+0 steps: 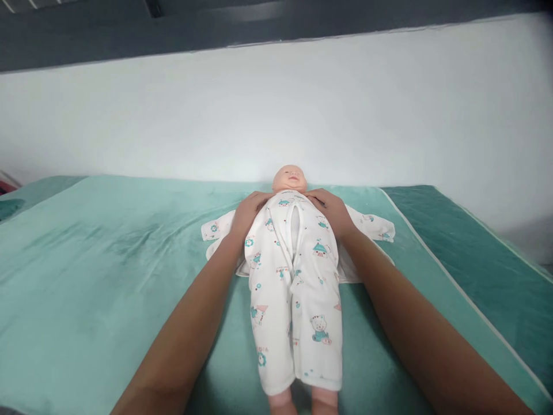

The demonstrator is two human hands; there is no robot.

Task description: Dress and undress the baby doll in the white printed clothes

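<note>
A baby doll (pixel 289 177) lies on its back with its head toward the wall. White baby trousers (pixel 317 300) with bear and house prints cover it from the chest down to the shins, split open at the crotch. Spread beneath and beside them is a matching white top (pixel 380 226), sleeves out to both sides. My left hand (pixel 254 208) is closed on the trousers' upper edge at the doll's left-of-picture shoulder, and my right hand (pixel 330 208) grips the same edge across from it. Some fingertips are hidden by cloth. Bare doll feet (pixel 325 402) stick out at the bottom.
A light green plush cover (pixel 108 259) lies under the doll, with a darker green border (pixel 475 248) on the right. Behind stands a white wall (pixel 259 115), with a dark band (pixel 216 23) above it. Something red shows at the far left edge.
</note>
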